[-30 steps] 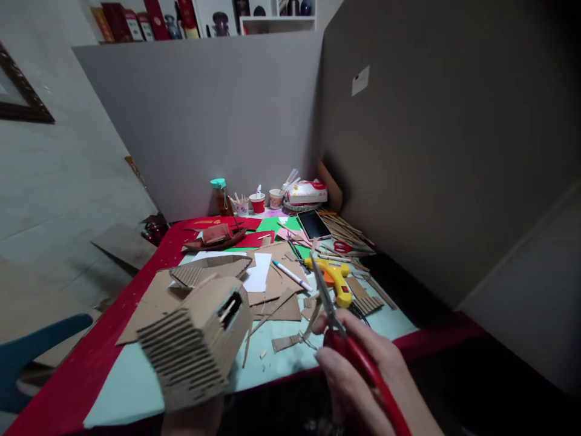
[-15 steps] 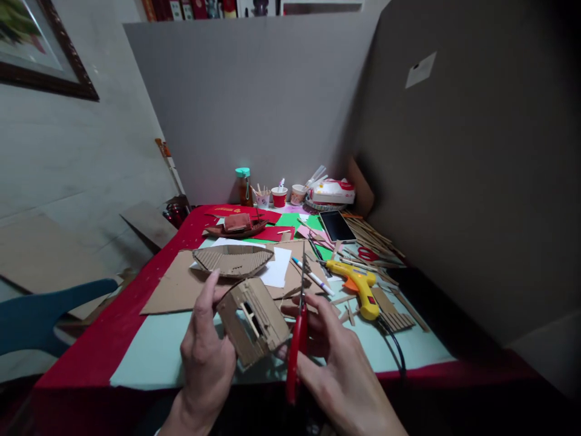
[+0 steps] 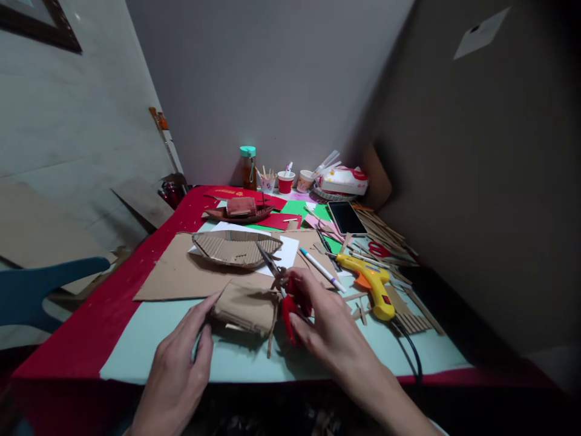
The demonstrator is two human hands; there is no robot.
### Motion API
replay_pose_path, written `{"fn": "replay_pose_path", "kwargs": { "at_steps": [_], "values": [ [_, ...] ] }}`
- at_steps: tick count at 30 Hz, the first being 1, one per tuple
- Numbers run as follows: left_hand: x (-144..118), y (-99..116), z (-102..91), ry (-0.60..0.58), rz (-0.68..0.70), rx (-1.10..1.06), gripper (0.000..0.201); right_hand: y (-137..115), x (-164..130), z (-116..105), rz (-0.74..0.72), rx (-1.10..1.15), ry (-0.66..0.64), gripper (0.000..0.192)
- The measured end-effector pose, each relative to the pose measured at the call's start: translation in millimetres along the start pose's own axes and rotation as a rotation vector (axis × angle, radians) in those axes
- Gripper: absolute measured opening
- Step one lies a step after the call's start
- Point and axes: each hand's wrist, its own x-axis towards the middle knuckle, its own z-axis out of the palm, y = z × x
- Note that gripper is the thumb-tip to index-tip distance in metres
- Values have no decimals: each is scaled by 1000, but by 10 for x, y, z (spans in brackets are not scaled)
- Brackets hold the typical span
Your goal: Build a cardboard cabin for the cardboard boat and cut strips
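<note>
My left hand [image 3: 181,357] rests on the pale green mat [image 3: 136,348], its fingertips touching the left end of a small corrugated cardboard cabin [image 3: 245,307] that lies on the mat. My right hand [image 3: 324,324] grips red-handled scissors [image 3: 285,290], whose blades point up and left over the cabin toward a cardboard boat hull [image 3: 236,247]. The hull sits on a flat brown cardboard sheet [image 3: 181,275] just beyond my hands.
A yellow glue gun [image 3: 370,284] with a black cord lies right of my right hand. A white pen [image 3: 322,269], phone [image 3: 345,217], second red scissors [image 3: 379,248], wooden strips, a brown model boat [image 3: 240,209], cups and a bottle [image 3: 247,168] fill the back. Grey partitions enclose the table.
Both hands dropped from mid-air to the table. The cardboard cabin was set down on the mat, and the scissors tilted from upright to pointing left over it.
</note>
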Motion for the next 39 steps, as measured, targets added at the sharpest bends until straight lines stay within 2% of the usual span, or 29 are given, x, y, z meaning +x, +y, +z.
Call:
{"fn": "replay_pose_path", "kwargs": {
  "at_steps": [7,11,15,18,22,25,27,30,34,39],
  "values": [
    [-35,-11,-20,-52,-7,24,53,-9,-47,-127,50,90,140,37],
    [-37,57,32,-29,-33,8,47,-38,-178,21,107,165,127,29],
    [-19,142,51,-1,-56,8,45,-77,-250,201,133,193,126,34],
    [26,214,35,8,-56,-1,41,-79,-221,190,147,225,163,30],
    [167,331,89,13,-33,-36,40,-69,-78,-18,181,268,201,28],
    [336,433,214,11,-35,-63,46,-23,95,-265,199,288,216,38],
    [455,504,312,-22,-42,-82,49,52,220,-435,214,283,196,41],
    [597,597,445,-118,-53,-100,51,230,382,-629,234,234,155,33],
    [689,653,581,-193,-74,-109,55,455,532,-742,234,127,129,26],
    [715,642,664,-154,-111,-110,65,506,635,-819,204,0,113,27]
  ]
}}
